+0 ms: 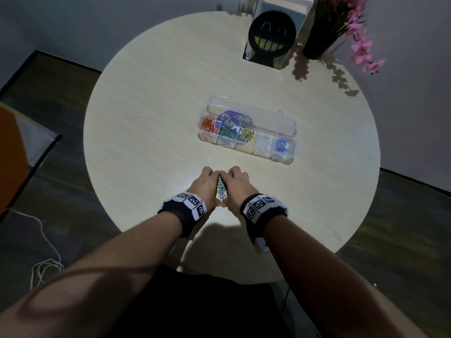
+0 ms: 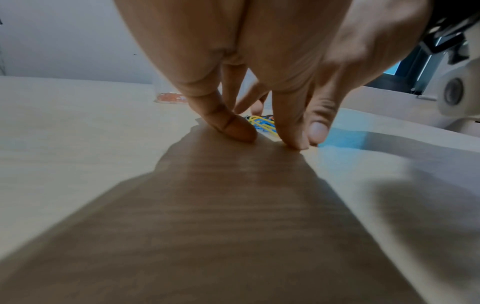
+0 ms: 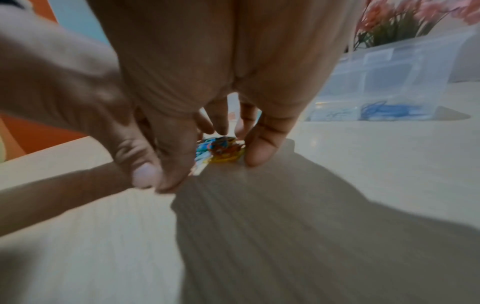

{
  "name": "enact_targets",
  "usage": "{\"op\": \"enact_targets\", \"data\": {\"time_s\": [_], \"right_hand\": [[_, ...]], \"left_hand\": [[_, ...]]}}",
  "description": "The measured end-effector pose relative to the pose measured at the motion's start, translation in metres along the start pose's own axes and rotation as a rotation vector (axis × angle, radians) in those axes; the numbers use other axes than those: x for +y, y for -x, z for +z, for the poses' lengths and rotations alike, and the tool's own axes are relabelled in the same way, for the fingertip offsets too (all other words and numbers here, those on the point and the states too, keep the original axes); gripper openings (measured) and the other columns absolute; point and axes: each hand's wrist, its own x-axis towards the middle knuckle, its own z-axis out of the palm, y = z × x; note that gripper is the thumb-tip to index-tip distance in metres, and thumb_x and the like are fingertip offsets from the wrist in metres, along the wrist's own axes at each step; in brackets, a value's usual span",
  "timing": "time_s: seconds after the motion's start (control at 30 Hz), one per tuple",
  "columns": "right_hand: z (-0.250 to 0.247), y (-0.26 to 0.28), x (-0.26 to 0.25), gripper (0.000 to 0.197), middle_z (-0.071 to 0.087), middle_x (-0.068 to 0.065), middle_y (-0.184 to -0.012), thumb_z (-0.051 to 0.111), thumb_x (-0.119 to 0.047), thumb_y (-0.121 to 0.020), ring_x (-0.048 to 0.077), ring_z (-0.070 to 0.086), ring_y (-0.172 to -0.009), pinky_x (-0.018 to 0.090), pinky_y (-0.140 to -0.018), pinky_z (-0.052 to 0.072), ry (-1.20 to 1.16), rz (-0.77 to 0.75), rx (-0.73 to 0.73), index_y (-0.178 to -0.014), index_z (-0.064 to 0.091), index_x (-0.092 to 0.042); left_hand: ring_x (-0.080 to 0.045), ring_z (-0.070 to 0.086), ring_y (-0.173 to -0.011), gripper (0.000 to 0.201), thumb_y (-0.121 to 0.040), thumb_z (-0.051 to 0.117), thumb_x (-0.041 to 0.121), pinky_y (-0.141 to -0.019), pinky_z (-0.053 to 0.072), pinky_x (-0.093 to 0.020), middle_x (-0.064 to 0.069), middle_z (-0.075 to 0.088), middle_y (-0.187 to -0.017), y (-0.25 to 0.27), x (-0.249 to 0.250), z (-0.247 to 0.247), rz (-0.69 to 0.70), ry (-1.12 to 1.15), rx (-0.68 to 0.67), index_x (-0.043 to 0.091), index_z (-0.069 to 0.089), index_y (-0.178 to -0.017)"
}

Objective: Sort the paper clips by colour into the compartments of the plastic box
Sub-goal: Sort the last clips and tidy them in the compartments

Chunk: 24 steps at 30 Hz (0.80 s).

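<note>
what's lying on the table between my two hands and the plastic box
Nothing: in the head view, bare table separates the left hand and right hand from the plastic box. The mixed paper clips sit between the hands.

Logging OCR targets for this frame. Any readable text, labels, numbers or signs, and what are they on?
No words or numbers can be read.
Purple label under the plastic box: pale lettering, too blurred to read.
Wristbands: black-and-white square marker codes, no text.
Black sign at the table's far edge: a grinning face, no words.
</note>
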Motion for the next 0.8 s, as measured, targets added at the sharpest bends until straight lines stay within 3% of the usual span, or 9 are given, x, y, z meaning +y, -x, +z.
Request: {"op": "enact_targets", "data": {"time_s": [0.13, 0.37, 0.53, 0.67, 0.8], "right_hand": [[0.002, -0.006, 0.0, 0.051, 0.041, 0.008, -0.115, 0.067, -0.009, -0.077, 0.032, 0.046, -0.106, 0.041, -0.078, 0.048, -0.087, 0.022, 0.019, -0.123, 0.05, -0.023], [0.005, -0.012, -0.008, 0.03, 0.045, 0.01, -0.108, 0.055, -0.006, -0.082, 0.034, 0.054, -0.096, 0.043, -0.079, 0.051, -0.18, 0.057, 0.058, -0.11, 0.058, -0.018], [0.002, -0.016, -0.016, 0.024, 0.046, 0.013, -0.112, 0.054, -0.015, -0.086, 0.036, 0.056, -0.097, 0.04, -0.082, 0.05, -0.232, 0.141, 0.061, -0.108, 0.062, -0.018], [0.003, -0.018, -0.022, 0.027, 0.044, 0.015, -0.116, 0.049, -0.015, -0.089, 0.037, 0.055, -0.1, 0.044, -0.088, 0.049, -0.229, 0.172, 0.051, -0.114, 0.06, -0.015], [0.003, -0.019, -0.027, 0.03, 0.048, 0.014, -0.113, 0.047, -0.013, -0.089, 0.038, 0.056, -0.1, 0.042, -0.086, 0.049, -0.214, 0.156, 0.041, -0.116, 0.06, -0.016]], "left_hand": [[-0.03, 0.055, -0.103, 0.047, -0.074, 0.074, 0.018, -0.081, 0.038, -0.029, -0.013, 0.054, -0.112, -0.007, 0.0, -0.002, -0.033, -0.036, 0.005, 0.007, 0.054, -0.116], [-0.03, 0.056, -0.101, 0.027, -0.084, 0.061, 0.016, -0.081, 0.04, -0.031, -0.014, 0.059, -0.109, -0.005, 0.003, -0.002, -0.091, 0.012, 0.07, 0.006, 0.057, -0.109], [-0.029, 0.058, -0.097, 0.027, -0.079, 0.055, 0.011, -0.076, 0.043, -0.029, -0.012, 0.06, -0.106, 0.0, 0.01, -0.004, -0.165, 0.158, 0.067, 0.008, 0.061, -0.106], [-0.031, 0.059, -0.094, 0.027, -0.083, 0.049, 0.009, -0.072, 0.043, -0.028, -0.015, 0.065, -0.105, 0.0, 0.011, -0.01, -0.22, 0.321, 0.068, 0.007, 0.066, -0.104], [-0.021, 0.054, -0.086, 0.029, -0.09, 0.044, 0.013, -0.071, 0.037, -0.023, -0.004, 0.062, -0.099, -0.005, 0.008, -0.008, -0.326, 0.538, 0.078, 0.01, 0.066, -0.109]]}}
